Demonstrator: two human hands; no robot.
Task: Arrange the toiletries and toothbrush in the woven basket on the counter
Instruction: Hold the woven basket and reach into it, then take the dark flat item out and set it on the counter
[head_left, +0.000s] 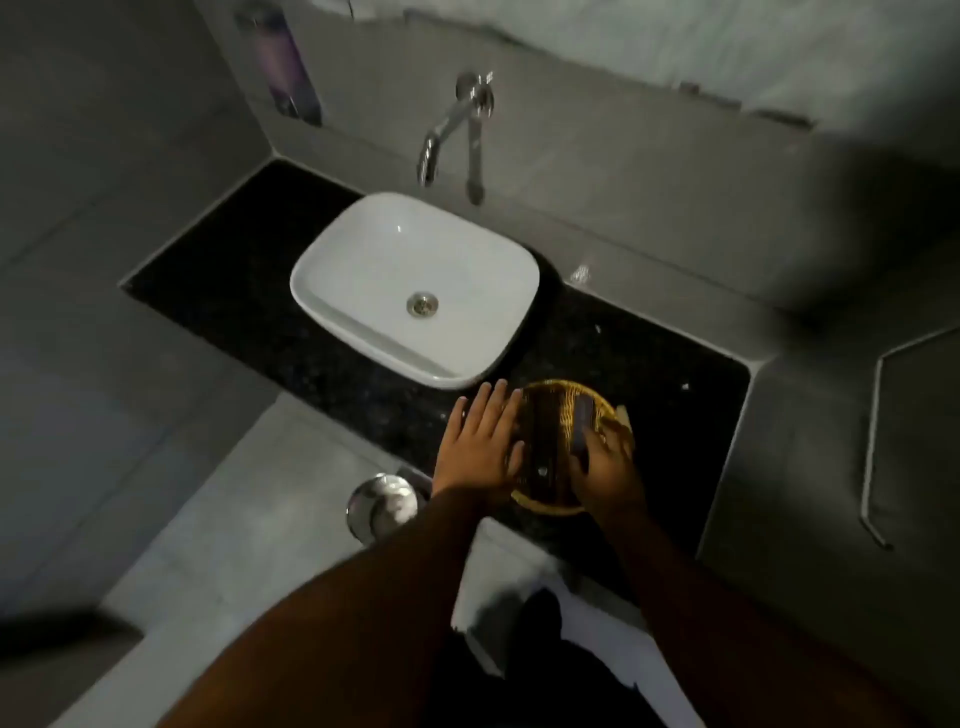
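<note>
A round woven basket (550, 387) sits on the black granite counter (260, 322), near its front edge and right of the sink. Dark flat items (543, 436) lie inside it. My left hand (480, 441) rests flat against the basket's left rim, fingers spread. My right hand (605, 467) reaches into the right side of the basket and grips a small dark rectangular toiletry packet (584, 423). A pale object (623, 415) shows just beyond the right rim. The light is dim and no toothbrush can be made out.
A white basin (363, 249) stands on the counter's middle, with a chrome wall tap (441, 140) above it. A soap dispenser (283, 67) hangs on the left wall. A shiny metal bin lid (384, 504) sits below the counter edge. Small scraps dot the counter's right part.
</note>
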